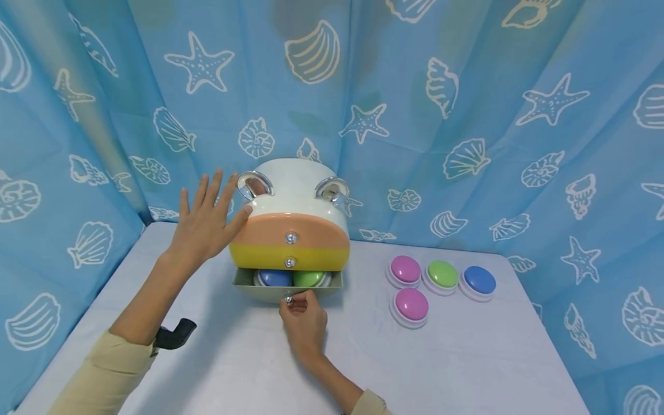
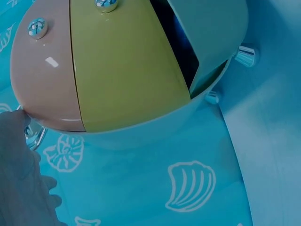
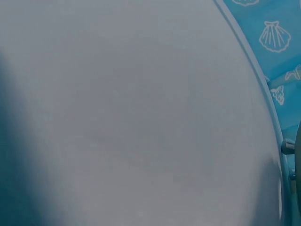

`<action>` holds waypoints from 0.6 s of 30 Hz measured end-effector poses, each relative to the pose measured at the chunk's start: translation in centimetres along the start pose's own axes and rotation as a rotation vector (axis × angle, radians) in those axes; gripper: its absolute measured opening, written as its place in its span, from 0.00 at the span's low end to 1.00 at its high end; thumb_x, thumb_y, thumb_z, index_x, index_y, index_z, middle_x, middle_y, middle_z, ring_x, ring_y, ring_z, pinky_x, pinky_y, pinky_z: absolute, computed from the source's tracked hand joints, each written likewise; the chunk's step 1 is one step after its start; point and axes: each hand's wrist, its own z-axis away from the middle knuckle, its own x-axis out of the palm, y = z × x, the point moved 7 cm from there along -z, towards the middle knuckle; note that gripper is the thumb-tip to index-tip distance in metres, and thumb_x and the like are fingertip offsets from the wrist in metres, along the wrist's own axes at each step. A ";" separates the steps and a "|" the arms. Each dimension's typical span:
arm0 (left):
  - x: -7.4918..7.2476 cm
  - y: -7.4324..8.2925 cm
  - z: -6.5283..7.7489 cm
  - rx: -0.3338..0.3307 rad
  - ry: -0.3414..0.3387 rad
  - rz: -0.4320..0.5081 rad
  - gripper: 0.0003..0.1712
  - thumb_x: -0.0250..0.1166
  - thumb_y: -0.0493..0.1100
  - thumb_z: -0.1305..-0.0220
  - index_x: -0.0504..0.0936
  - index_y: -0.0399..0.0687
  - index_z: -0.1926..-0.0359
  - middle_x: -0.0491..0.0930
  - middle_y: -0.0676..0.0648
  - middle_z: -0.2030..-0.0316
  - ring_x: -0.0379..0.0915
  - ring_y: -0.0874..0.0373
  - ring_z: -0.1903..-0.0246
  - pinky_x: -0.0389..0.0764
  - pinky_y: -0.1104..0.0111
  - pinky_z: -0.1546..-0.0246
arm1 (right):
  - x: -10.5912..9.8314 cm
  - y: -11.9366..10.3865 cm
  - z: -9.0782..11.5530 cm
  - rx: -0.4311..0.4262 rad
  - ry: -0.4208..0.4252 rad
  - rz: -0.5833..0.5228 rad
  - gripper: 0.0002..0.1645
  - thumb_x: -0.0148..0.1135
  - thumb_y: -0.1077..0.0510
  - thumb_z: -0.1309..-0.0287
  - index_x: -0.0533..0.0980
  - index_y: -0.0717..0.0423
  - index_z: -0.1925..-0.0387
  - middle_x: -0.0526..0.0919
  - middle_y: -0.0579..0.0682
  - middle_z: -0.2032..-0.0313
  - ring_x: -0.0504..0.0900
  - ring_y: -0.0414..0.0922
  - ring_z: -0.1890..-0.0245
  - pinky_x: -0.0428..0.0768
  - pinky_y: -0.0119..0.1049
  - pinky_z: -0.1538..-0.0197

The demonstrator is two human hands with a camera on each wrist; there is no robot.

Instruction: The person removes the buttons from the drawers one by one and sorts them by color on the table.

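A small rounded drawer cabinet [image 1: 295, 190] with a white top and two shiny ear-shaped rings stands at the table's back. Its orange drawer [image 1: 264, 229] and yellow drawer [image 1: 259, 256] are closed. The pale green bottom drawer [image 1: 327, 293] is pulled partly out, showing a blue push button [image 1: 275, 278] and a green push button [image 1: 308, 279] inside. My right hand [image 1: 307, 325] pinches that drawer's silver knob [image 1: 289, 299]. With fingers spread, my left hand [image 1: 204, 227] has its thumb at the cabinet's left side, by the orange drawer. In the right wrist view, the right hand is hidden.
Right of the cabinet, two pink push buttons [image 1: 406, 269] [image 1: 412, 304], a green push button [image 1: 442, 274] and a blue push button [image 1: 479, 280] lie on the white table [image 1: 467, 357]. A blue curtain [image 1: 394, 115] with shell prints hangs behind and at both sides.
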 end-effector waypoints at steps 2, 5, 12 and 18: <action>0.0 0.0 0.0 0.001 -0.002 0.000 0.44 0.44 0.65 0.25 0.42 0.48 0.20 0.37 0.36 0.22 0.26 0.37 0.24 0.25 0.36 0.33 | -0.2 0.0 0.5 0.001 -0.008 -0.012 0.10 0.73 0.65 0.50 0.77 0.53 0.70 0.85 0.41 0.73 0.84 0.35 0.74 0.83 0.31 0.68; 0.0 -0.1 -0.1 0.001 -0.006 0.002 0.44 0.43 0.65 0.25 0.41 0.49 0.20 0.36 0.36 0.22 0.25 0.37 0.24 0.23 0.37 0.33 | -0.6 -0.3 1.3 0.001 -0.014 -0.016 0.11 0.73 0.65 0.50 0.77 0.54 0.70 0.85 0.42 0.73 0.84 0.35 0.74 0.83 0.30 0.68; 0.0 -0.2 -0.1 -0.006 -0.006 -0.007 0.45 0.43 0.65 0.25 0.40 0.50 0.20 0.35 0.36 0.22 0.25 0.37 0.24 0.22 0.38 0.33 | -1.5 -1.4 2.9 -0.039 -0.032 -0.023 0.11 0.73 0.67 0.50 0.77 0.57 0.70 0.85 0.45 0.73 0.84 0.36 0.74 0.83 0.29 0.68; 0.1 -0.2 -0.1 -0.006 -0.011 -0.001 0.45 0.43 0.65 0.25 0.41 0.50 0.20 0.35 0.36 0.22 0.24 0.37 0.24 0.20 0.39 0.34 | -1.9 -1.5 4.0 -0.033 -0.056 -0.018 0.12 0.74 0.68 0.51 0.77 0.57 0.69 0.85 0.45 0.72 0.84 0.37 0.73 0.83 0.29 0.66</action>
